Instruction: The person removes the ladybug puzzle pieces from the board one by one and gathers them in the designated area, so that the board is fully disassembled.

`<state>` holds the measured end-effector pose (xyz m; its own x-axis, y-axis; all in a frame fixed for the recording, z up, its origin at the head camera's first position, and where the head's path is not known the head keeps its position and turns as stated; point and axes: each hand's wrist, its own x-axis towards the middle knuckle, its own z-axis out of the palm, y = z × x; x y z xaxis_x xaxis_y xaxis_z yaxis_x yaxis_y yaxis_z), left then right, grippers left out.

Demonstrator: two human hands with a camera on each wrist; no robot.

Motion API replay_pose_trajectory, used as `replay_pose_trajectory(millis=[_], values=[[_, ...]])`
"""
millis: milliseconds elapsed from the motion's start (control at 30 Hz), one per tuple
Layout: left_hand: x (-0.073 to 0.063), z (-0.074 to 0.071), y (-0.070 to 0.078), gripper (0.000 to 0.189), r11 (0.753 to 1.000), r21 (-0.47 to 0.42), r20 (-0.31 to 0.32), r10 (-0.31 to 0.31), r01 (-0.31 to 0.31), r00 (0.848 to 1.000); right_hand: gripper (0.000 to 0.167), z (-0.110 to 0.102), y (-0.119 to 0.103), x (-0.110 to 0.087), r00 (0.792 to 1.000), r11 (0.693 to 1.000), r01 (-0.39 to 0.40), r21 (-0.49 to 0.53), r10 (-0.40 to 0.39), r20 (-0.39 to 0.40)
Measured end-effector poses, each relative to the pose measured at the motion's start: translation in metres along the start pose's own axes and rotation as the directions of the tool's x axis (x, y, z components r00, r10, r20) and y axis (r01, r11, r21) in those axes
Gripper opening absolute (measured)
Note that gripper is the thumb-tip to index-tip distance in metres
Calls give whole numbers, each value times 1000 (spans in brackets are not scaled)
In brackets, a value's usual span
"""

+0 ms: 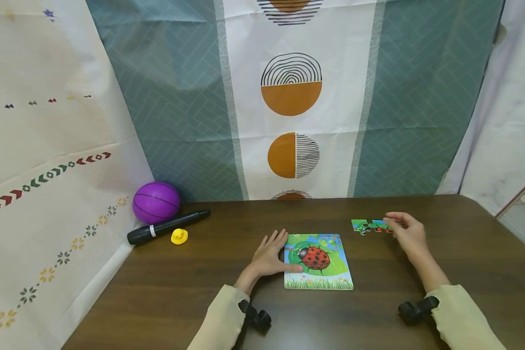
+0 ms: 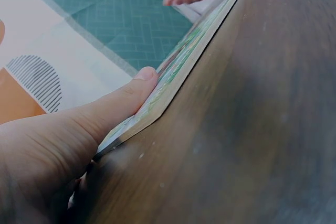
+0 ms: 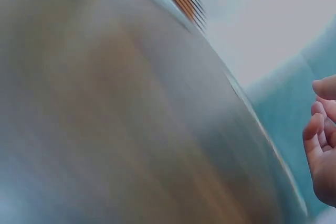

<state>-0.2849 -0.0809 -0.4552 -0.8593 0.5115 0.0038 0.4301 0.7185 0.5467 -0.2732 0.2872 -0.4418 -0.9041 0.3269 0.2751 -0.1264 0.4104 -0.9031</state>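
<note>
A square ladybug picture board (image 1: pixel 319 279) lies flat on the table. My left hand (image 1: pixel 269 255) rests at its left edge, fingers straight and spread towards the upper left corner. The left thumb (image 2: pixel 123 98) lies across the board's face, whose pale, thick edge shows in the left wrist view. Farther right, my right hand (image 1: pixel 409 238) hovers at a small group of green, blue and red jigsaw pieces (image 1: pixel 359 224), fingertips right at the rightmost one. In the right wrist view the right hand's fingers (image 3: pixel 315 127) are loosely bent, with nothing visible between them and the thumb.
At the back left of the brown wooden table (image 1: pixel 192 291) sit a purple ball (image 1: pixel 156 202), a black marker-like stick (image 1: pixel 170 226) and a yellow rubber duck (image 1: pixel 179 236). A patterned green and white cloth (image 1: pixel 179 97) hangs behind the table's far edge.
</note>
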Motion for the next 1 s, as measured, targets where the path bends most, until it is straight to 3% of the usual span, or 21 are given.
replay_pose_trajectory(millis=[100,200,367,467,700,1000], values=[[2,-1,1,106,1000,5,-2,3,-3,1000,33,30,-20,-12,993,998,62,3,-62,99],[4,-3,2,106,1000,5,-3,9,-9,1000,31,59,-38,-23,978,995,88,50,-96,188],[5,-2,2,106,1000,2,-11,-1,1,1000,29,99,-53,-44,930,987,28,161,-85,357],[3,0,1,105,1000,8,-6,-12,13,1000,28,114,-53,-55,898,989,-3,148,-63,435],[0,0,-1,106,1000,5,-15,4,-4,1000,20,131,-48,-65,882,997,76,3,-69,466],[0,1,2,106,999,32,-11,0,0,1000,28,130,-47,-70,833,976,200,-83,-125,539]])
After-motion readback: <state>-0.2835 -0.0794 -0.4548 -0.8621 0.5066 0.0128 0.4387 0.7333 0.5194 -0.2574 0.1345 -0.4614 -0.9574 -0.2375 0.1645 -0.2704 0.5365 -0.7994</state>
